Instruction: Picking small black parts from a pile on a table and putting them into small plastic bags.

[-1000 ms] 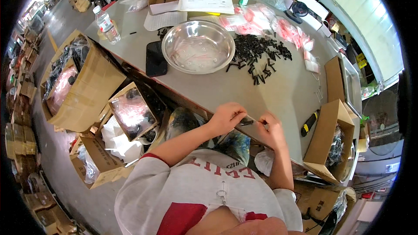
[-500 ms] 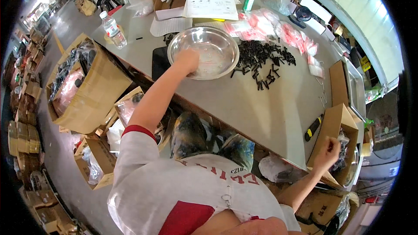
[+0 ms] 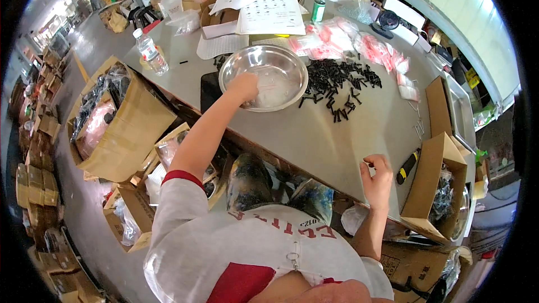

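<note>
My left hand [image 3: 245, 86] reaches over the near left rim into a shiny metal bowl [image 3: 296, 88]. Its fingers are bent together, and whatever they grip is hidden. Clear plastic bags [image 3: 275, 85], one with a thin red line, lie on the bowl's bottom. Above the table's near edge at right, my right hand [image 3: 378, 179] has curled fingers with the thumb apart from them; nothing shows in it. A yellow-and-black cutter knife [image 3: 407, 167] lies to its right. Right of the bowl spreads a pile of black screw-like pieces [image 3: 339, 78].
An open carton [image 3: 411, 196] with bagged dark parts stands at the table's right edge. Behind the bowl are papers [image 3: 275, 14], a green bottle [image 3: 319, 5] and red-and-clear bags [image 3: 331, 39]. A water bottle [image 3: 150, 51] stands at left, above a large carton [image 3: 126, 126].
My right hand has moved left, away from the open carton to above the table edge. My left hand stays in the bowl. The whole view has shifted slightly.
</note>
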The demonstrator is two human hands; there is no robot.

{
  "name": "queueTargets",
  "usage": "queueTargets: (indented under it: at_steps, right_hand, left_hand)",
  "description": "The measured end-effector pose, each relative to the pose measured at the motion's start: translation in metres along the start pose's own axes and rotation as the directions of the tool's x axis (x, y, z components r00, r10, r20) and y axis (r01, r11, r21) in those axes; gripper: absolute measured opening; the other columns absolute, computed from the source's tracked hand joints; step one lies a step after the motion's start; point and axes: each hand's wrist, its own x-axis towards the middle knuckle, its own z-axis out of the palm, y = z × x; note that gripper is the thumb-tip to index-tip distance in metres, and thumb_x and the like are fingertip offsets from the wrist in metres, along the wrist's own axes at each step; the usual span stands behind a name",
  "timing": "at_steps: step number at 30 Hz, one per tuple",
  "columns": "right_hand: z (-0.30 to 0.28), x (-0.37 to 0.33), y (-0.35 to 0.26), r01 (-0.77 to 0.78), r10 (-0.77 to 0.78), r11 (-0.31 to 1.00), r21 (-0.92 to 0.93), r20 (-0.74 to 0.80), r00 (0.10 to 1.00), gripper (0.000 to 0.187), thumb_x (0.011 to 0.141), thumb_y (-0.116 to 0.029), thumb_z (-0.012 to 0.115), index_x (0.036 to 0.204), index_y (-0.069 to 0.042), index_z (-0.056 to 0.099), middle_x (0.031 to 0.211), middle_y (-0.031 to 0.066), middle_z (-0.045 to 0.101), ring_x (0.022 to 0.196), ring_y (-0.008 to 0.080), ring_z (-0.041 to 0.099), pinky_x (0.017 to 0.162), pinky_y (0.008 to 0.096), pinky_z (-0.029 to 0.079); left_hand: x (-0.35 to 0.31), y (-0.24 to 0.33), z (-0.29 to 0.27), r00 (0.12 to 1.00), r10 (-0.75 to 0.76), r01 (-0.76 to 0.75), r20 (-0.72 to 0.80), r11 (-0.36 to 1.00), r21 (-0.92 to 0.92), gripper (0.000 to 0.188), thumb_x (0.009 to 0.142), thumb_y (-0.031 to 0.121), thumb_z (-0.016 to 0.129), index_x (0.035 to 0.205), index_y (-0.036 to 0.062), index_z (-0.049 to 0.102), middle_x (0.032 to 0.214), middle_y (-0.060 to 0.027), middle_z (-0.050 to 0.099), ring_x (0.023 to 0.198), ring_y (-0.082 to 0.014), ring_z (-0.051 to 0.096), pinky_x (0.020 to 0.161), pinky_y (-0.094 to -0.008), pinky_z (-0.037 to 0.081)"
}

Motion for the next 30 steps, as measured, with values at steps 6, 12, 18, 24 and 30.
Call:
queueTargets:
  at_steps: [6,12,18,24,30]
  right_hand:
    - [0.011,-0.008,0.003,-0.010,0.008,1.000,0.028,0.066,0.998,0.013,0.074,0.000,0.065,0.086,0.000,0.059,0.085,0.0158,0.061,0.077,0.0334,0.060,0.066,0.0388,0.048]
    - [0.013,-0.006,0.004,-0.008,0.006,1.000,0.023,0.090,0.996,0.013,0.074,-0.001,0.065,0.086,-0.001,0.060,0.086,0.0149,0.061,0.079,0.0344,0.060,0.066,0.0392,0.048]
    - [0.035,-0.001,-0.015,0.022,-0.045,0.989,0.144,0.158,0.986,0.014,0.074,-0.001,0.065,0.087,-0.001,0.060,0.089,0.0155,0.060,0.082,0.0344,0.060,0.070,0.0382,0.049]
    - [0.074,-0.014,-0.038,-0.069,-0.047,0.638,0.767,0.127,0.991,0.023,0.076,0.009,0.062,0.095,-0.001,0.053,0.096,0.0073,0.055,0.082,0.0170,0.055,0.072,0.0271,0.045]
    - [0.074,-0.017,-0.024,-0.197,0.042,0.618,0.761,0.219,0.975,0.018,0.076,0.013,0.059,0.085,-0.001,0.052,0.092,0.0077,0.054,0.080,0.0128,0.052,0.068,0.0249,0.043]
  left_hand:
    - [0.011,-0.008,0.010,0.996,0.083,-0.080,0.027,0.992,-0.098,0.033,0.064,0.016,0.069,0.091,-0.0012,0.064,0.088,-0.0222,0.065,0.088,-0.0361,0.063,0.078,-0.0396,0.051]
    - [0.008,-0.013,-0.022,0.998,0.039,-0.049,-0.042,0.954,-0.294,0.027,0.066,0.018,0.073,0.086,0.0029,0.066,0.082,-0.0135,0.067,0.077,-0.0299,0.064,0.069,-0.0373,0.049]
    - [-0.047,0.009,-0.031,0.965,0.028,-0.193,-0.261,0.749,-0.633,0.018,0.073,0.017,0.074,0.080,0.0039,0.065,0.074,-0.0025,0.065,0.072,-0.0104,0.059,0.066,-0.0287,0.048]
    - [-0.144,0.150,0.004,0.919,0.395,-0.097,-0.010,0.203,-0.974,0.020,0.081,0.020,0.071,0.084,0.0033,0.062,0.072,-0.0002,0.058,0.067,-0.0068,0.052,0.053,-0.0249,0.043]
    - [-0.169,0.146,0.037,0.891,0.453,0.077,0.015,-0.120,-0.990,0.018,0.090,0.016,0.061,0.090,-0.0012,0.065,0.075,-0.0044,0.064,0.065,-0.0096,0.058,0.059,-0.0233,0.048]
